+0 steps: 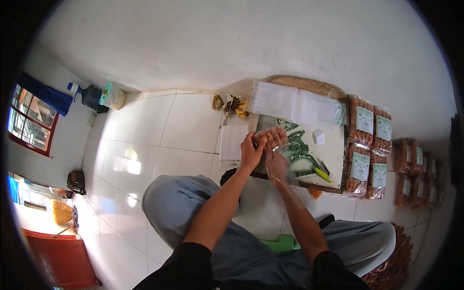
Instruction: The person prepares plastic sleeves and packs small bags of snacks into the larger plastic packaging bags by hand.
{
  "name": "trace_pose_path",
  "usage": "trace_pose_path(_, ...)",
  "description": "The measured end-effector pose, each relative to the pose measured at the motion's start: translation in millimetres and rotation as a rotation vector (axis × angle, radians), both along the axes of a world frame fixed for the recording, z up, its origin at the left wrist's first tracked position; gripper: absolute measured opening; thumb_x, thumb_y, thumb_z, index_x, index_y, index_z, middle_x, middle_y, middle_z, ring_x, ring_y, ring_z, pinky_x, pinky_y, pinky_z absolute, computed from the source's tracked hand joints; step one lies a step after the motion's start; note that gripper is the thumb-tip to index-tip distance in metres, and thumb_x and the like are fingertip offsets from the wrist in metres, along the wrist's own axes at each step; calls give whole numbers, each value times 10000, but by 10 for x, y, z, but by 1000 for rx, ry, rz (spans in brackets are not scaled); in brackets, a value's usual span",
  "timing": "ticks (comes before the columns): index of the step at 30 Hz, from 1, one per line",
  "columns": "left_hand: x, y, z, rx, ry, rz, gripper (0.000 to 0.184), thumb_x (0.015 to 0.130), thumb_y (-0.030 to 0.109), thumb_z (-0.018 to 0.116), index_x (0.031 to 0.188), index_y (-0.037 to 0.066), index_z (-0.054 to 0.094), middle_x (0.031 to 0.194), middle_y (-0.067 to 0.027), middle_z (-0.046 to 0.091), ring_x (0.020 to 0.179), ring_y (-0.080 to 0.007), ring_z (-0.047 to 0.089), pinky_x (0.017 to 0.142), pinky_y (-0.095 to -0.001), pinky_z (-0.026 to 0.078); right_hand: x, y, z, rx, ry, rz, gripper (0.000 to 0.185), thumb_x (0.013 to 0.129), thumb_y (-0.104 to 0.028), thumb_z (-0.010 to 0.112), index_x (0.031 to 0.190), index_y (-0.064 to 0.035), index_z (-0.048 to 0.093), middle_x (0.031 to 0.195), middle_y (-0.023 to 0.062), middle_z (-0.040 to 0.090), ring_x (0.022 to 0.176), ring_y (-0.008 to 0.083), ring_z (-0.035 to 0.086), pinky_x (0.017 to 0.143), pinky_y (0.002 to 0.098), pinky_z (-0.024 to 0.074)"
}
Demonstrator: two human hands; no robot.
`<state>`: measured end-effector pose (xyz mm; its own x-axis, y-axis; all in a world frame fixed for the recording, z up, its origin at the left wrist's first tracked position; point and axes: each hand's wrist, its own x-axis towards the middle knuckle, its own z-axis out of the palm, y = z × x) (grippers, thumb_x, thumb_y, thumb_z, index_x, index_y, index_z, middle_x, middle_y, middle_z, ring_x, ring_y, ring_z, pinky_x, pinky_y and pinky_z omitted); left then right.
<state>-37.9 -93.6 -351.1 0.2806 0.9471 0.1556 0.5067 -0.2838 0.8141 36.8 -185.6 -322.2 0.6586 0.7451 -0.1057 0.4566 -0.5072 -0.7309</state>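
Note:
A clear plastic bag of brown snack pieces [274, 138] is held up over the near left part of a low table [333, 145] with a green and white top. My left hand [252, 151] is closed on the bag's left side, fingers bent around the film. Against its near end, my right hand [276, 165] is closed, with loose shiny film around the fingers and wrist; the right fingertips are partly hidden. To the right lie a green-handled knife [323, 173] and a small white piece [319, 137]. Flat clear bags [290, 99] lie along the table's far side.
Filled, labelled snack packs [361, 121] stand right of the table, with more packs [416, 169] beyond. Bananas [239, 107] lie on the tiled floor by the wall. A white sheet stack [234, 142] is left of the table. A green stool [280, 243] shows between my legs.

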Motion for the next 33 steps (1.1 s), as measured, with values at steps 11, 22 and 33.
trace_pose_path(11,62,176,160,-368,-149,64,658,776,429,743,1209,-20,536,995,-145,642,918,-269,625,795,-384,502,181,-27,-183,54,179,4,375,942,-384,541,1016,-30,637,965,219,669,908,376,648,782,446,507)
trace_pose_path(22,289,120,351,370,177,-452,416,941,253,528,1326,96,529,1420,-83,477,1334,-287,405,1123,-441,279,286,-145,51,564,184,148,634,899,53,566,1480,-41,332,1484,125,393,1315,216,446,1060,301,393)
trace_pose_path(33,303,35,423,446,637,-497,548,1021,429,325,1509,178,316,1570,-15,271,1446,-253,239,1175,-494,178,396,-156,-138,418,354,238,767,905,-75,605,1536,-84,169,1518,122,372,1284,265,492,1022,327,400)
